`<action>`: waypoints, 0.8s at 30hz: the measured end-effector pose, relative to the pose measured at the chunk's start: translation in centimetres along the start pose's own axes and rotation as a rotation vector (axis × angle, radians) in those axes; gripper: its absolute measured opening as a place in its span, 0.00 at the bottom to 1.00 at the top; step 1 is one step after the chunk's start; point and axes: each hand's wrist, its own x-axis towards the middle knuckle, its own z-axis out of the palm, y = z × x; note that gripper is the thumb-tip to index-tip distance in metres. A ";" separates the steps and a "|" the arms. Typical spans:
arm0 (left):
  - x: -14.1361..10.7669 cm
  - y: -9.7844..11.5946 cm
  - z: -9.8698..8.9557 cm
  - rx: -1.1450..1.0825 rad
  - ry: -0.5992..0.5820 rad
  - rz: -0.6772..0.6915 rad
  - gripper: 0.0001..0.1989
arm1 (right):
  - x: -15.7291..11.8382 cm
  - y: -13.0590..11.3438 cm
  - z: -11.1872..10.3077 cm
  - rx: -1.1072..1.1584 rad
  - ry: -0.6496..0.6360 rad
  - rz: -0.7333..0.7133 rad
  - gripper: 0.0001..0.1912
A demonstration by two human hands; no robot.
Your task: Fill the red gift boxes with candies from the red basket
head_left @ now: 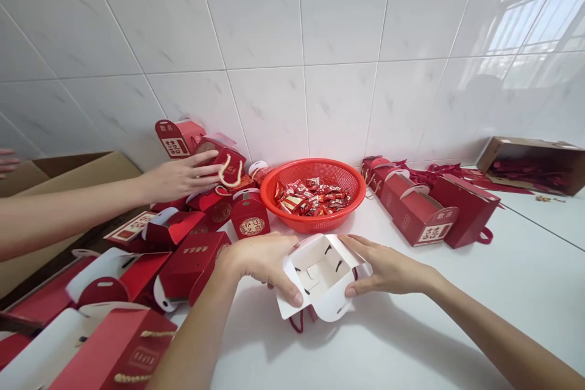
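An open gift box (320, 274) with a white inside faces up in the lower middle, its flaps spread. My left hand (269, 265) grips its left side, the thumb on a flap. On the right side, my right hand (377, 265) holds the box between thumb and fingers. The inside shows white card and small dark cord ends at the walls. A dark red cord loop hangs below the box. Just behind it sits a red plastic basket (315, 224) with wrapped candies (315, 198) in it.
Another person's hand (183, 180) reaches in from the left over piled red boxes (192, 262). Filled-out red boxes (418, 213) stand at the right. A cardboard box (534, 164) lies far right; a larger carton (105, 164) is at the left. A tiled wall (338, 12) rises behind.
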 end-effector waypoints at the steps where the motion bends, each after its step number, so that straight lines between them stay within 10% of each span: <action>1: 0.3 -0.2 0.2 0.014 0.015 -0.054 0.36 | 0.2 0.1 -0.2 0.000 0.008 0.015 0.50; 7: 0.4 -0.6 0.2 0.043 0.263 -0.107 0.30 | 0.2 0.1 -3.0 -0.137 0.096 0.075 0.50; 13: 2.1 -0.2 -3.7 0.001 0.403 0.075 0.17 | 2.9 -0.4 -6.7 -0.129 0.394 -0.014 0.21; 20: 11.3 0.1 -5.8 0.206 0.106 -0.308 0.08 | 12.5 2.0 -6.9 -0.055 0.479 0.106 0.06; 24: 14.8 -1.5 -4.7 0.234 0.151 -0.273 0.12 | 14.7 3.2 -7.2 -0.186 0.425 0.248 0.08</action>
